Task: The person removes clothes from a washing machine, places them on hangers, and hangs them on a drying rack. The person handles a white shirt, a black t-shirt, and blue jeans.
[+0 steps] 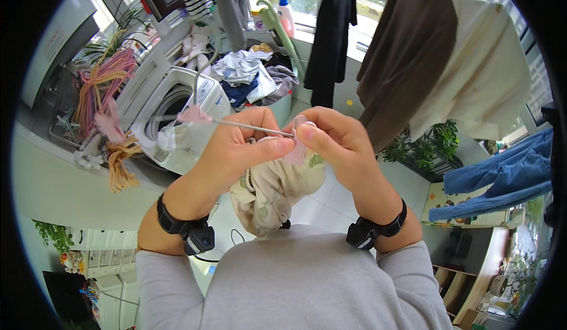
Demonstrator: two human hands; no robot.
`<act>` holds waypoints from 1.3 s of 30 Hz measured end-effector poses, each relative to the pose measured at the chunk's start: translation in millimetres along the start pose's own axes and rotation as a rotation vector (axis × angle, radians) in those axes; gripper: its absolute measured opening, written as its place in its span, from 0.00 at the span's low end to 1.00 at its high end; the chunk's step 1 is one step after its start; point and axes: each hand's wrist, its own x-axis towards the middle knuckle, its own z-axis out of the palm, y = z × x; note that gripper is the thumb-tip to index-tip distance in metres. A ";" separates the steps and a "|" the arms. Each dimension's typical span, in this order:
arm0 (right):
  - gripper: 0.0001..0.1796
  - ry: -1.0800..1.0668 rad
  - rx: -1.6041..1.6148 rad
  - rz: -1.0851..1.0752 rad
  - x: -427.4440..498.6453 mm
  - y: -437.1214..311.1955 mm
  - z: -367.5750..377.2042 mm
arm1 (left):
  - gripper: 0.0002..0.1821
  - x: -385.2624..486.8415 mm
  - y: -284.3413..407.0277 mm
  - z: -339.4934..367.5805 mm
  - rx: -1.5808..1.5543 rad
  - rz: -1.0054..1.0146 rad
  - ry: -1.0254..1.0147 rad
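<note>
In front of my chest I hold a clip hanger with a thin metal rod [252,127] and pink plastic parts. My right hand [343,137] pinches a pink clip [297,153] at the rod's right end between thumb and fingers. My left hand [248,146] is closed beside it, thumb on the gathered top edge of a cream patterned cloth garment [266,192]. That garment hangs in folds below both hands. Another pink piece [195,114] sits along the rod to the left. My fingers hide where clip and cloth meet.
An open top-loading washing machine [208,93] stands ahead left, a white cloth [172,137] at its opening. Behind it, a tub [283,108] overflows with clothes. Dark garments [405,51] and blue jeans [496,175] hang at right. Pink and tan hangers [104,82] bunch at left.
</note>
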 end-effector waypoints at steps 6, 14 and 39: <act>0.13 0.145 0.053 -0.014 -56.4 2.0 -66.7 | 0.15 12.8 -13.2 36.9 0.164 -0.111 0.041; 0.18 0.618 0.186 -0.017 -178.2 -22.3 -203.9 | 0.24 11.8 -45.7 19.0 -0.306 -0.120 -0.141; 0.14 0.731 -0.444 0.163 -190.0 12.3 -154.7 | 0.22 31.0 -34.0 63.1 -0.094 -0.174 -0.300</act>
